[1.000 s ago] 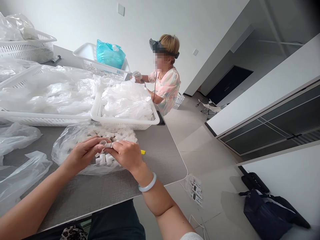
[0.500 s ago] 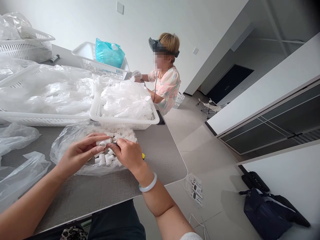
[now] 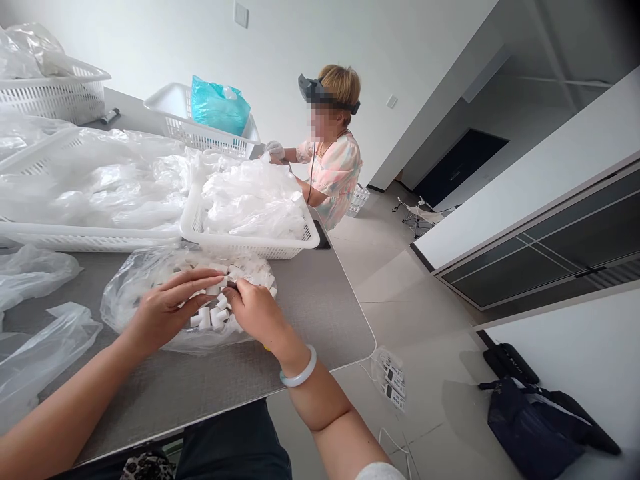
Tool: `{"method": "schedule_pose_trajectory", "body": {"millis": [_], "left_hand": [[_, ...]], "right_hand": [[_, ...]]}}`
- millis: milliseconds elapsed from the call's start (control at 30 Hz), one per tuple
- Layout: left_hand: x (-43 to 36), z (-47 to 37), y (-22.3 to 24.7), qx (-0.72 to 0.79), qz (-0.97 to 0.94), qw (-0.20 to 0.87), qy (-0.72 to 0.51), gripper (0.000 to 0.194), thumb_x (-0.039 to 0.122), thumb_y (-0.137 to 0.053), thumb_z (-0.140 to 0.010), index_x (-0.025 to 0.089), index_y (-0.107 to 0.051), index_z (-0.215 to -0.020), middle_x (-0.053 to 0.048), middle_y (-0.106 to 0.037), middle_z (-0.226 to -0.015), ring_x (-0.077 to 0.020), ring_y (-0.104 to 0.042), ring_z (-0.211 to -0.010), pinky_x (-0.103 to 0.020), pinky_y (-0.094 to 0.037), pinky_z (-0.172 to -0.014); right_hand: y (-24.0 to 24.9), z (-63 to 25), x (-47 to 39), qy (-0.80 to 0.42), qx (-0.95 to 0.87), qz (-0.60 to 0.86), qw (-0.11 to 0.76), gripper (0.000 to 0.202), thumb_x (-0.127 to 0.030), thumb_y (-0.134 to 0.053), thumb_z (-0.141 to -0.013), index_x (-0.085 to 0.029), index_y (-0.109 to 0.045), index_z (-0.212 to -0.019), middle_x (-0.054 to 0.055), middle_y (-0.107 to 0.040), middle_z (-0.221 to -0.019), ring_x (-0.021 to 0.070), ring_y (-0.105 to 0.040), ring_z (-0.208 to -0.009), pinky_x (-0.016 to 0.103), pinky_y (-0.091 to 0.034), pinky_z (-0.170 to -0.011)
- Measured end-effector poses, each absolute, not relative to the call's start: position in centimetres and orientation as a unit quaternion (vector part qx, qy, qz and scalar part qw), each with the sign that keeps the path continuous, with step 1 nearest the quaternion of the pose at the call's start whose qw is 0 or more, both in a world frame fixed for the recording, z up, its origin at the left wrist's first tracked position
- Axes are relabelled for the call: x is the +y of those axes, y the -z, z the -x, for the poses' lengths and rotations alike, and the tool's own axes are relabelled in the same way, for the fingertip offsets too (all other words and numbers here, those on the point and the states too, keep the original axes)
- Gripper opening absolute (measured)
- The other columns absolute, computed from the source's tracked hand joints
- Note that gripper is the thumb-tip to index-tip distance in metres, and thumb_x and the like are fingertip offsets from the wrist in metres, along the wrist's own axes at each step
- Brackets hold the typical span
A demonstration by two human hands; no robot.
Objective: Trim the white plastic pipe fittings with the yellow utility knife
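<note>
While the left hand [image 3: 163, 310] steadies it, the right hand's [image 3: 255, 310] grip pinches a white tube [image 3: 214, 290]

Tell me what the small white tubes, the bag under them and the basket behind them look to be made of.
Small white tubes: probably rigid plastic, matte, opaque, cleanly cut ends. The bag beneath: thin clear plastic film, glossy, crinkled, see-through. The basket: moulded white plastic, judging by its slotted wall and smooth rolled rim. Left hand and right hand pinch one tube between them.
</note>
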State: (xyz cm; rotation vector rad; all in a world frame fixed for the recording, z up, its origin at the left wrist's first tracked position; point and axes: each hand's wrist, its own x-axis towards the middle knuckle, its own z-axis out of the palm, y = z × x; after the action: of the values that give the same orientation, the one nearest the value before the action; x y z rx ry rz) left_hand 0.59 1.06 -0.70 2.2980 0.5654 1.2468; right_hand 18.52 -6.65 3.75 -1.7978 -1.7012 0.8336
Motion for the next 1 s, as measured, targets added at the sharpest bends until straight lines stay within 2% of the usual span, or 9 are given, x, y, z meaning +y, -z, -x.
{"method": "schedule_pose_trajectory", "body": {"millis": [233, 333, 400, 500, 633, 767, 900, 1000], "left_hand": [[1.0, -0.8, 0.6, 0.172, -0.850, 0.158, -0.471, 0.032, 0.020, -0.055, -0.098, 0.035, -0.069, -0.123, -0.002, -0.076, -0.117, -0.0200, -0.074, -0.086, -0.027, -0.056, -0.063], [0.9, -0.9, 0.5, 0.175, -0.839, 0.185, -0.481, 0.027, 0.022, -0.057, -0.097, 0.033, -0.072, -0.116, -0.003, -0.077, -0.113, -0.0214, -0.074, -0.089, -0.029, -0.059, -0.068], [0.8, -0.9, 0.4, 0.196, -0.820, 0.241, -0.481, 0.022, 0.029, -0.060, -0.095, 0.033, -0.074, -0.112, -0.004, -0.077, -0.112, -0.0233, -0.074, -0.089, -0.031, -0.059, -0.066], [0.6, -0.8, 0.2, 0.244, -0.774, 0.369, -0.453, 0.023, 0.042, -0.066, -0.090, 0.032, -0.075, -0.109, -0.004, -0.077, -0.111, -0.0240, -0.074, -0.080, -0.030, -0.057, -0.056], [0.5, -0.5, 0.1, 0.300, -0.709, 0.495, -0.402, 0.035, 0.051, -0.068, -0.086, 0.028, -0.076, -0.111, -0.006, -0.079, -0.098, -0.0253, -0.074, -0.076, -0.031, -0.059, -0.056], [0.6, -0.4, 0.2, 0.307, -0.676, 0.549, -0.384, 0.038, 0.053, -0.069, -0.084, 0.027, -0.076, -0.109, -0.007, -0.076, -0.084, -0.0262, -0.072, -0.073, -0.032, -0.058, -0.056], [0.6, -0.5, 0.4, 0.302, -0.662, 0.575, -0.373, 0.037, 0.054, -0.069, -0.083, 0.027, -0.076, -0.107, -0.007, -0.073, -0.078, -0.0245, -0.068, -0.067, -0.031, -0.054, -0.051], [0.6, -0.5, 0.3, 0.299, -0.657, 0.581, -0.375, 0.037, 0.054, -0.068, -0.084, 0.026, -0.076, -0.106, -0.006, -0.071, -0.074, -0.0242, -0.066, -0.067, -0.032, -0.054, -0.054]], "right_hand": [[-3.6, -18.9, -6.3, -0.623, -0.445, 0.507, 0.396, 0.024, -0.031, -0.052, -0.100, -0.020, -0.049, -0.079, -0.007, -0.053, -0.062, 0.0073, -0.050, -0.047, 0.021, -0.042, -0.050], [-3.4, -18.8, -5.9, -0.719, -0.353, 0.432, 0.415, 0.028, -0.037, -0.057, -0.098, -0.019, -0.048, -0.079, -0.008, -0.050, -0.060, 0.0069, -0.049, -0.046, 0.021, -0.043, -0.049], [-3.4, -18.9, -6.0, -0.722, -0.349, 0.425, 0.420, 0.030, -0.040, -0.059, -0.097, -0.019, -0.048, -0.079, -0.008, -0.050, -0.060, 0.0068, -0.048, -0.046, 0.021, -0.042, -0.048], [-3.5, -18.9, -6.3, -0.615, -0.439, 0.476, 0.450, 0.029, -0.041, -0.054, -0.099, -0.019, -0.050, -0.080, -0.006, -0.053, -0.062, 0.0072, -0.049, -0.048, 0.022, -0.042, -0.051], [-3.6, -19.0, -6.8, -0.386, -0.586, 0.575, 0.421, 0.034, -0.047, -0.055, -0.097, -0.022, -0.044, -0.077, -0.006, -0.048, -0.060, 0.0098, -0.046, -0.053, 0.022, -0.036, -0.051], [-3.6, -18.9, -6.7, -0.246, -0.666, 0.614, 0.345, 0.036, -0.043, -0.058, -0.097, -0.023, -0.038, -0.075, -0.005, -0.049, -0.066, 0.0106, -0.048, -0.058, 0.022, -0.032, -0.051], [-3.5, -18.4, -6.6, -0.164, -0.701, 0.638, 0.274, 0.028, -0.037, -0.060, -0.099, -0.020, -0.046, -0.081, -0.002, -0.058, -0.073, 0.0113, -0.054, -0.061, 0.021, -0.034, -0.051], [-3.4, -18.0, -6.6, -0.100, -0.715, 0.652, 0.231, 0.028, -0.037, -0.060, -0.099, -0.018, -0.053, -0.080, 0.000, -0.062, -0.073, 0.0114, -0.057, -0.059, 0.020, -0.033, -0.049]]}}
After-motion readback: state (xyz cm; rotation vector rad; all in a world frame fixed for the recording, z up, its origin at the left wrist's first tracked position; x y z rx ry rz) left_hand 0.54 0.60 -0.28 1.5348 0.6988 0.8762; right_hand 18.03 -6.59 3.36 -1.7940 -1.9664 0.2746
